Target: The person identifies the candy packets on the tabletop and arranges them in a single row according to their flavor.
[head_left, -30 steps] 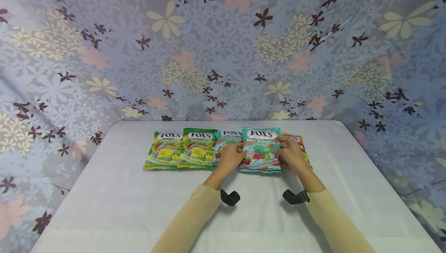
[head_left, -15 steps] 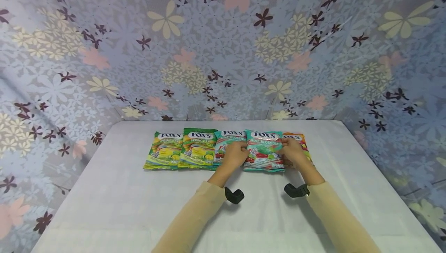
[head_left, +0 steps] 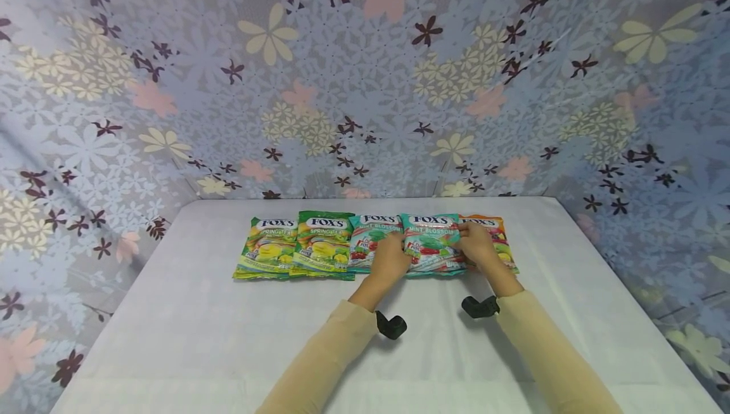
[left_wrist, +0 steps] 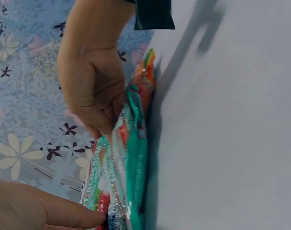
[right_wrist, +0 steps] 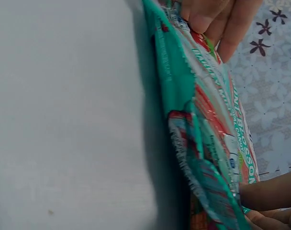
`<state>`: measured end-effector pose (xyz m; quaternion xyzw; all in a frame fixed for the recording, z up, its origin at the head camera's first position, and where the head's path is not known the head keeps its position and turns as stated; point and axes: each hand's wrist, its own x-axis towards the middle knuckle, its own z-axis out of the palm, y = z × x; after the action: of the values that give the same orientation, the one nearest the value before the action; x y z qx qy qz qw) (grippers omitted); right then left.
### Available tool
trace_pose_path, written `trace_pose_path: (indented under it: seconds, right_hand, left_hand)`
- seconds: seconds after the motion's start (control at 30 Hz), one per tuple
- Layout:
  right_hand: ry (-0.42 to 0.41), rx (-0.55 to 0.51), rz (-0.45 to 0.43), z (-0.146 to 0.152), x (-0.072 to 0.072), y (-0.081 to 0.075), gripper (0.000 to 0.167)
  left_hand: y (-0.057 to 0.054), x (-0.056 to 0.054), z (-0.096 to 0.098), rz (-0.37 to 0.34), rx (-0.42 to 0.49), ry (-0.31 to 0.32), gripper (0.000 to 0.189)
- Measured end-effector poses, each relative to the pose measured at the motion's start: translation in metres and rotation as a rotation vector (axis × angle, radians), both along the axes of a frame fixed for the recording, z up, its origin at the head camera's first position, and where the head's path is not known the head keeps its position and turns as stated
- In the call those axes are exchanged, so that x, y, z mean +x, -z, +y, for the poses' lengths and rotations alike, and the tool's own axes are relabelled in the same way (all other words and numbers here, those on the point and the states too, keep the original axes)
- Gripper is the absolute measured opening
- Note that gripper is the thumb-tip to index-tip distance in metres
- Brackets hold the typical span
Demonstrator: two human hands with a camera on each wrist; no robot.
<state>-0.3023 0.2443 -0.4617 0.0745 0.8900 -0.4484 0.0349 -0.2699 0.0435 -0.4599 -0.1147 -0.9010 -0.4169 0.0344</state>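
A teal Fox's Mint Blossom candy bag (head_left: 431,244) lies between my two hands, its right side overlapping an orange Fox's candy bag (head_left: 499,239). At its left edge, my left hand (head_left: 390,258) pinches it, with the arm crossing a second teal candy bag (head_left: 365,243). The right edge is pinched by my right hand (head_left: 479,248), whose fingertips show at the print. In the left wrist view, the left fingers (left_wrist: 73,214) press on the bag's front. From the right wrist view, the right thumb (right_wrist: 267,194) lies against the wrapper near its corner.
Two green and yellow Fox's Spring Tea candy bags (head_left: 268,249) overlap at the left end of the row. All bags lie on a white-covered table (head_left: 228,338). Behind the table stands a flower-patterned cloth (head_left: 365,84).
The held teal candy bag has shifted slightly right and been lowered into line with the row. Both hands have moved with it, the left one further right.
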Motion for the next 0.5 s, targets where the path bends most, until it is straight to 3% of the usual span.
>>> trace_pose_path:
  seconds: [0.23, 0.5]
  right_hand:
    - [-0.015, 0.148, 0.051, 0.0009, 0.0029, 0.0019, 0.05]
    - [0.008, 0.208, 0.076, -0.0008, 0.0065, 0.0038, 0.049]
  left_hand:
    - [0.0057, 0.001, 0.0035, 0.03, -0.037, -0.013, 0.04]
    - [0.0065, 0.0045, 0.0035, 0.071, -0.051, 0.012, 0.046]
